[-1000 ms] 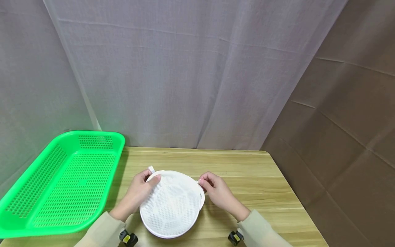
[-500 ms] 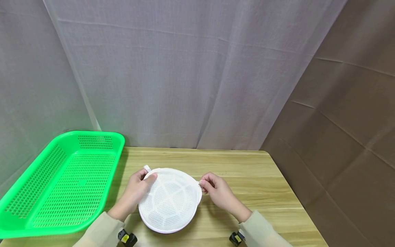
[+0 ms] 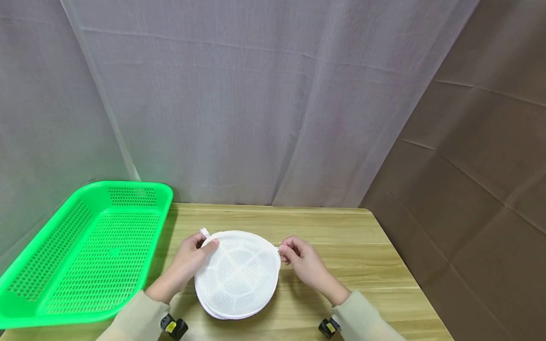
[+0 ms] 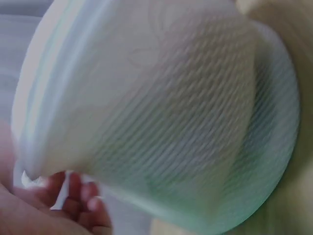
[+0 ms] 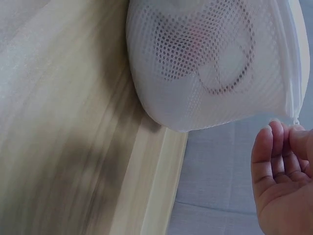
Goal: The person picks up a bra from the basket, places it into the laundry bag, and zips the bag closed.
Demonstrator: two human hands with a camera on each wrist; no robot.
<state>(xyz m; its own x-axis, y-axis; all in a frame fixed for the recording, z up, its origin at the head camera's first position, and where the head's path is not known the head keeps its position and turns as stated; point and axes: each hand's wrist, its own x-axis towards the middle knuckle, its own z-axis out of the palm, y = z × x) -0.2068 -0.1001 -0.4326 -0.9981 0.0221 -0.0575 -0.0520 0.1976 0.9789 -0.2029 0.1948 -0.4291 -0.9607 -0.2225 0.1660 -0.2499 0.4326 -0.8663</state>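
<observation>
A round white mesh laundry bag (image 3: 239, 277) stands tilted over the table in the head view, its ribbed top facing up. My left hand (image 3: 194, 258) grips its upper-left rim, thumb on the mesh top, beside a small white fabric tab (image 3: 205, 232). At the bag's right edge my right hand (image 3: 304, 260) pinches the zipper pull (image 5: 296, 121) between thumb and fingertips. The zipper (image 5: 288, 63) runs up along the rim in the right wrist view. Through the mesh there, a looped dotted outline (image 5: 230, 88) and a faint reddish patch show. The left wrist view is blurred, the bag's side (image 4: 171, 112) filling most of it.
A large green plastic basket (image 3: 159, 227) with perforated walls stands at the left of the wooden table (image 3: 350, 246). Behind the table hangs a grey curtain (image 3: 213, 118); a brown cloth (image 3: 469, 189) closes off the right side.
The bag has lifted slightly and looks rounder. The gap at its right edge, visible a second ago, no longer shows. My right hand has shifted slightly right with the zipper pull.
</observation>
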